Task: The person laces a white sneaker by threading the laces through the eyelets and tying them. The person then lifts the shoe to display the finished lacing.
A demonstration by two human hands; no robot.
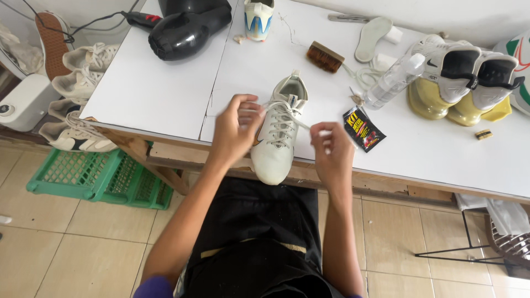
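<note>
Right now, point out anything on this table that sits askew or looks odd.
The white shoe that the left hand and right hand are lacing has its toe poking past the table edge. A loose insole lies on the table near the brush. Nothing looks spilled.

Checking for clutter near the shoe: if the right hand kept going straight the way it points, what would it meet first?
Probably the small black sachet, just beyond the right hand on the white table; past that, the clear bottle. Depth is uncertain.

Small black sachet (362, 129) with red and yellow print, flat on the white table (160, 94) beside a clear plastic bottle (393, 81).
</note>
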